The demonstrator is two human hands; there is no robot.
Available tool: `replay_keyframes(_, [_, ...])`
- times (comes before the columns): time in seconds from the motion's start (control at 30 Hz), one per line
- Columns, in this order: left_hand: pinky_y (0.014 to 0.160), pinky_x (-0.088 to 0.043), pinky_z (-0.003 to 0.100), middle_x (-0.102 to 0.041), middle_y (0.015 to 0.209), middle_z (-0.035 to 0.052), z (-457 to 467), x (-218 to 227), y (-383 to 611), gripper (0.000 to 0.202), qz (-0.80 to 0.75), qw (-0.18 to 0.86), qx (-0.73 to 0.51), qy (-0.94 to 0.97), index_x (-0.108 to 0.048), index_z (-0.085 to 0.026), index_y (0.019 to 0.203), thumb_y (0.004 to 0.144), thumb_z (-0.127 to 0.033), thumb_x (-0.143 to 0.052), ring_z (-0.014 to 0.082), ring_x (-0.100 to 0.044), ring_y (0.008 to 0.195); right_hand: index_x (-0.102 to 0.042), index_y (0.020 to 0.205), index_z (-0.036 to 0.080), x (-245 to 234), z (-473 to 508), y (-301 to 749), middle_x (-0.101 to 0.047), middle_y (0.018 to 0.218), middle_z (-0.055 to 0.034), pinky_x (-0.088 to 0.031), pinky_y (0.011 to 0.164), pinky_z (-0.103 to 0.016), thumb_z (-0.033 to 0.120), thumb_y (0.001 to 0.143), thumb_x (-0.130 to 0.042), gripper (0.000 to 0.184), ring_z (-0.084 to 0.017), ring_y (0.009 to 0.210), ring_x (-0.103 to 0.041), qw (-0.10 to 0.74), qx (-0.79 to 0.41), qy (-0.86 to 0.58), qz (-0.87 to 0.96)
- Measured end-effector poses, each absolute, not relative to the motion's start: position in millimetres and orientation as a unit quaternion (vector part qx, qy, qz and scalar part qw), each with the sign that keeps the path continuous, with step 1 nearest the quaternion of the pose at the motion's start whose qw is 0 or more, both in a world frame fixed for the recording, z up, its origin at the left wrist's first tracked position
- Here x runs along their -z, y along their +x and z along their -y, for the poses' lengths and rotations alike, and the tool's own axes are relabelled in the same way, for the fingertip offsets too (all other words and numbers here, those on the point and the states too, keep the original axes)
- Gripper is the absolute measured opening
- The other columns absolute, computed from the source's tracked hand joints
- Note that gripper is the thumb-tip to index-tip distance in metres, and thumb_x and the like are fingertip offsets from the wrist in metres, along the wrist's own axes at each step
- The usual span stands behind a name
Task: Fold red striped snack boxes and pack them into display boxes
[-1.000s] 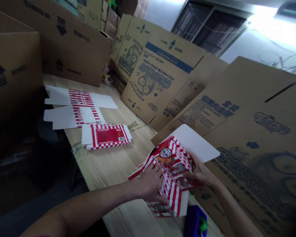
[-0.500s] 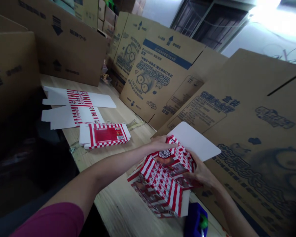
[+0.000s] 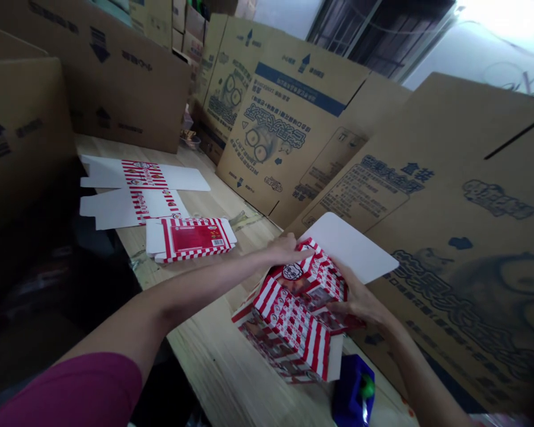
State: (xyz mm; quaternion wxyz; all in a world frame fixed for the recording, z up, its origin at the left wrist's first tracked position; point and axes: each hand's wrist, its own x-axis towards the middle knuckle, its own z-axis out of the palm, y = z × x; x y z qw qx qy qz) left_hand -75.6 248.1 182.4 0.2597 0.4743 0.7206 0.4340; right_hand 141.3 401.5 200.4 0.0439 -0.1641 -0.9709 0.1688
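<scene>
A red-and-white striped carton [image 3: 289,323] stands folded into shape on the wooden table in front of me. Behind its near section rises a second striped section [image 3: 323,276], with a round cartoon picture at its left end; whether it is a separate carton I cannot tell. A plain white flap [image 3: 349,246] sticks up at the back. My left hand [image 3: 289,249] grips the far section's left end, its fingertips partly hidden. Around the right end my right hand [image 3: 360,299] is closed, thumb on the near side and fingers behind.
A blue tape dispenser [image 3: 353,391] with a green hub stands close to the carton's near right. On the left lie flat carton blanks [image 3: 146,190] and a stack of folded striped cartons [image 3: 196,240]. Large brown cardboard boxes [image 3: 280,130] line the table's back [image 3: 222,356].
My left hand has shifted slightly up and left along the carton's far section. The right hand keeps its hold, and the view has tilted a little.
</scene>
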Motion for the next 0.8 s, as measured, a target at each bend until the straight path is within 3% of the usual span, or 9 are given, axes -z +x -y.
replay_keyframes(0.07, [0.099, -0.039, 0.051, -0.060, 0.122, 0.0210, -223, -173, -47, 0.067, -0.718, 0.128, -0.426, 0.535, -0.054, -0.009, 0.116, 0.081, -0.065, -0.048, 0.0367, -0.051, 0.118, -0.022, 0.151, 0.025, -200, -403, 143, -0.034, 0.151, -0.0116, -0.026, 0.115, -0.055, 0.048, 0.065, -0.077, 0.105, -0.038, 0.137, -0.034, 0.042, -0.165, -0.162, 0.972])
replay_keyframes(0.13, [0.102, -0.035, 0.054, -0.060, 0.117, 0.0218, -198, -156, -14, 0.060, -0.674, -0.007, -0.371, 0.638, -0.057, -0.008, 0.112, 0.083, -0.060, -0.048, 0.0378, -0.048, 0.118, -0.021, 0.151, 0.024, -200, -404, 144, -0.033, 0.152, -0.0126, -0.026, 0.115, -0.054, 0.047, 0.066, -0.075, 0.103, -0.037, 0.138, -0.033, 0.043, -0.167, -0.156, 0.973])
replay_keyframes(0.23, [0.105, -0.029, 0.058, -0.056, 0.123, 0.0226, -177, -123, 21, 0.053, -0.620, -0.090, -0.290, 0.724, -0.057, -0.007, 0.115, 0.085, -0.051, -0.051, 0.0390, -0.043, 0.123, -0.021, 0.151, 0.023, -201, -402, 145, -0.031, 0.153, -0.0132, -0.026, 0.115, -0.054, 0.046, 0.068, -0.075, 0.102, -0.037, 0.139, -0.032, 0.044, -0.166, -0.147, 0.974])
replay_keyframes(0.4, [0.104, -0.027, 0.061, -0.050, 0.133, 0.0265, -188, -95, 23, 0.084, -0.638, -0.038, -0.248, 0.728, -0.048, -0.003, 0.132, 0.079, -0.068, -0.048, 0.0427, -0.040, 0.124, -0.009, 0.154, 0.023, -203, -400, 143, -0.027, 0.154, -0.0158, -0.027, 0.114, -0.056, 0.043, 0.065, -0.076, 0.113, -0.039, 0.140, -0.029, 0.000, -0.138, -0.153, 0.979])
replay_keyframes(0.57, [0.103, -0.026, 0.064, -0.056, 0.123, 0.0240, -194, -97, 19, 0.077, -0.640, 0.009, -0.249, 0.727, -0.057, -0.008, 0.122, 0.077, -0.069, -0.049, 0.0432, -0.041, 0.122, -0.009, 0.154, 0.023, -202, -404, 140, -0.026, 0.155, -0.0142, -0.027, 0.114, -0.056, 0.036, 0.063, -0.074, 0.113, -0.039, 0.140, -0.028, -0.005, -0.133, -0.121, 0.984])
replay_keyframes(0.7, [0.103, -0.032, 0.058, -0.054, 0.121, 0.0203, -194, -92, 22, 0.068, -0.687, 0.029, -0.364, 0.628, -0.054, -0.011, 0.118, 0.073, -0.060, -0.061, 0.0385, -0.045, 0.117, -0.011, 0.153, 0.023, -200, -406, 142, -0.023, 0.157, -0.0130, -0.024, 0.115, -0.055, 0.033, 0.063, -0.073, 0.110, -0.038, 0.141, -0.026, 0.011, -0.141, -0.104, 0.984])
replay_keyframes(0.8, [0.109, -0.030, 0.055, -0.040, 0.138, 0.0245, -200, -90, 20, 0.081, -0.709, 0.043, -0.493, 0.503, -0.039, -0.007, 0.134, 0.072, -0.051, -0.067, 0.0392, -0.033, 0.132, -0.011, 0.153, 0.023, -198, -405, 143, -0.022, 0.157, -0.0130, -0.023, 0.116, -0.054, 0.035, 0.065, -0.074, 0.109, -0.036, 0.142, -0.026, 0.011, -0.144, -0.109, 0.983])
